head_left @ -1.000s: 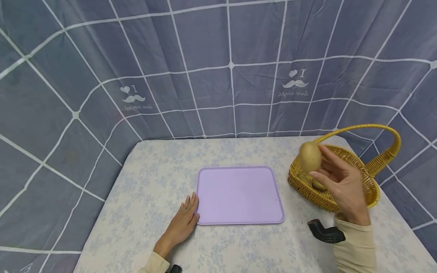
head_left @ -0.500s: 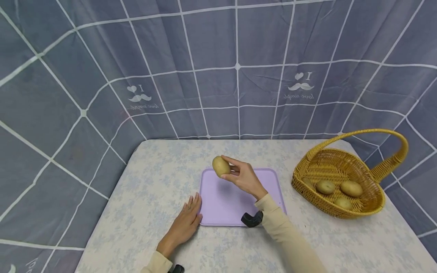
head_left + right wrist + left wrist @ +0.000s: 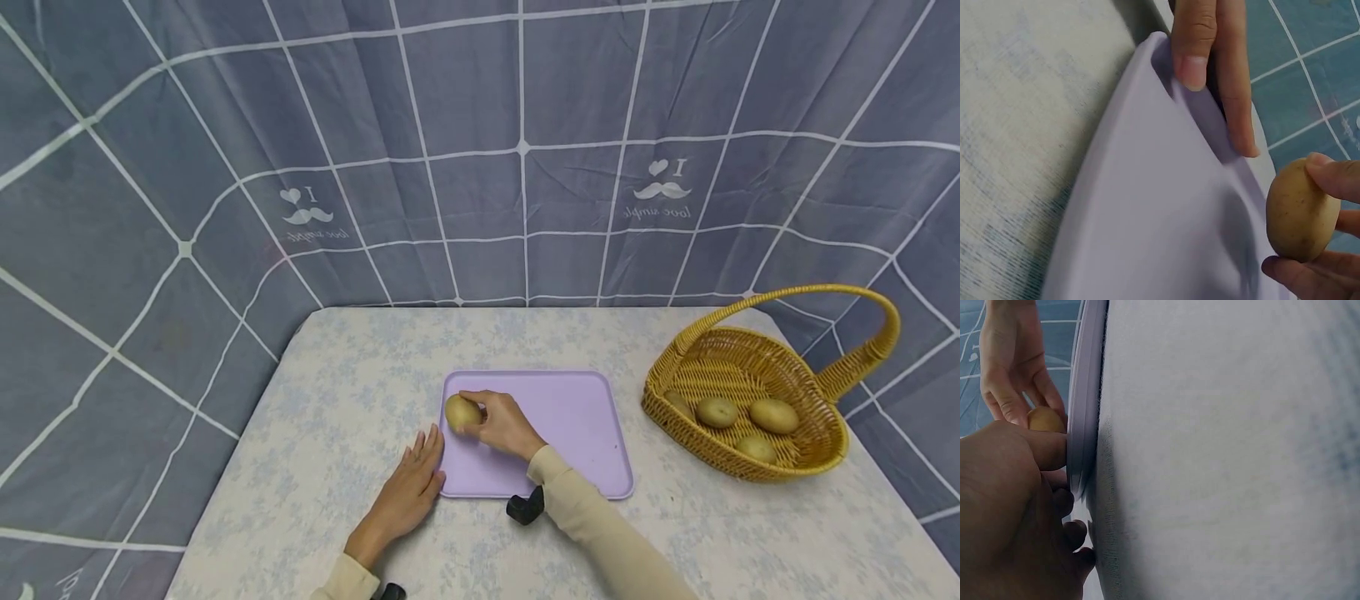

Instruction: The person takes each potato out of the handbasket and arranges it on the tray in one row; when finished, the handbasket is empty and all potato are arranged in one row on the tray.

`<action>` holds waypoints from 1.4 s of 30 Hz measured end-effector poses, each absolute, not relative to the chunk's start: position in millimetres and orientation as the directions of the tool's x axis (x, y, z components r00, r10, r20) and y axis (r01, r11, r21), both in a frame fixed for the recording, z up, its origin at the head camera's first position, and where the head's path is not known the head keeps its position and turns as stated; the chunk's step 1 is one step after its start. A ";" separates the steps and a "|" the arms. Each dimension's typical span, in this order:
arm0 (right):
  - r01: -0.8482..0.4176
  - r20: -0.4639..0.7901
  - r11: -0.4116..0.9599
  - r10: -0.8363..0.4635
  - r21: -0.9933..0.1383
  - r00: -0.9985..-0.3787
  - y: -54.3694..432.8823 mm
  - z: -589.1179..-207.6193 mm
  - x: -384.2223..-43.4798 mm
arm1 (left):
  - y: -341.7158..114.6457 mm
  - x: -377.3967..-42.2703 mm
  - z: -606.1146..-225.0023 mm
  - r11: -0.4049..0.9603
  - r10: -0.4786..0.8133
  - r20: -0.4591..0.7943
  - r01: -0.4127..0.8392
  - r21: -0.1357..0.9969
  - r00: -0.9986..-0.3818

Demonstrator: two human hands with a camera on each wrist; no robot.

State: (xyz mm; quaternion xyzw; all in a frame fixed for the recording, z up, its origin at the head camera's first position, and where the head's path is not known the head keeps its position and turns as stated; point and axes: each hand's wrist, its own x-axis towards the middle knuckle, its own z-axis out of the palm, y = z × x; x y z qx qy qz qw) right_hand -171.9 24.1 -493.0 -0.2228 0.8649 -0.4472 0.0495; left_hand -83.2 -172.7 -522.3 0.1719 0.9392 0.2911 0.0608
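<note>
My right hand (image 3: 510,427) pinches a yellow-brown potato (image 3: 462,413) at the left part of the lilac tray (image 3: 555,433). In the right wrist view the potato (image 3: 1302,209) sits between thumb and fingertips, close to the tray's surface; whether it touches the tray cannot be made out. My left hand (image 3: 405,492) lies with straight fingers at the tray's left edge, and the left wrist view has its thumb (image 3: 1047,449) against the tray's rim (image 3: 1084,406).
A yellow wicker basket (image 3: 813,454) with a tall handle stands on the right of the table, holding several potatoes (image 3: 772,415). Pale floral cloth (image 3: 352,375) covers the table. A blue-grey grid curtain (image 3: 465,200) hangs behind and at the sides.
My right hand has carried the potato from above the basket leftward across the tray, then lowered it at the tray's left part. The left hand stays at the tray's edge.
</note>
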 end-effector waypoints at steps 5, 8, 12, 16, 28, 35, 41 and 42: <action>-0.376 0.123 0.552 -0.440 -0.744 -0.890 21.5 -493.8 -170.4 | -172.3 -83.0 -521.1 0.768 0.358 -0.012 0.287 0.572 -0.934; -0.376 0.110 0.581 -0.440 -0.722 -0.891 19.7 -495.5 -169.9 | -172.3 -83.1 -521.3 0.770 0.357 -0.013 0.286 0.571 -0.934; -0.375 0.101 0.616 -0.433 -0.693 -0.896 17.4 -499.5 -168.5 | -172.5 -83.0 -522.0 0.769 0.361 -0.013 0.289 0.571 -0.933; -0.399 0.124 0.630 -0.434 -0.666 -0.892 15.4 -502.0 -166.4 | -172.6 -82.8 -522.5 0.765 0.363 -0.013 0.290 0.575 -0.932; -0.429 0.136 0.638 -0.455 -0.640 -0.880 14.2 -501.9 -163.2 | -172.9 -83.2 -523.6 0.770 0.363 -0.006 0.296 0.565 -0.932; -0.413 0.129 0.581 -0.466 -0.701 -0.876 26.2 -494.7 -165.9 | -172.1 -83.7 -522.3 0.772 0.363 -0.014 0.292 0.565 -0.932; -0.333 0.149 0.403 -0.424 -0.852 -0.893 70.1 -460.5 -169.6 | -172.4 -83.5 -522.7 0.775 0.354 -0.018 0.283 0.565 -0.935; -0.334 0.163 0.378 -0.417 -0.864 -0.894 80.7 -453.2 -169.3 | -172.7 -83.4 -522.9 0.776 0.353 -0.018 0.282 0.564 -0.935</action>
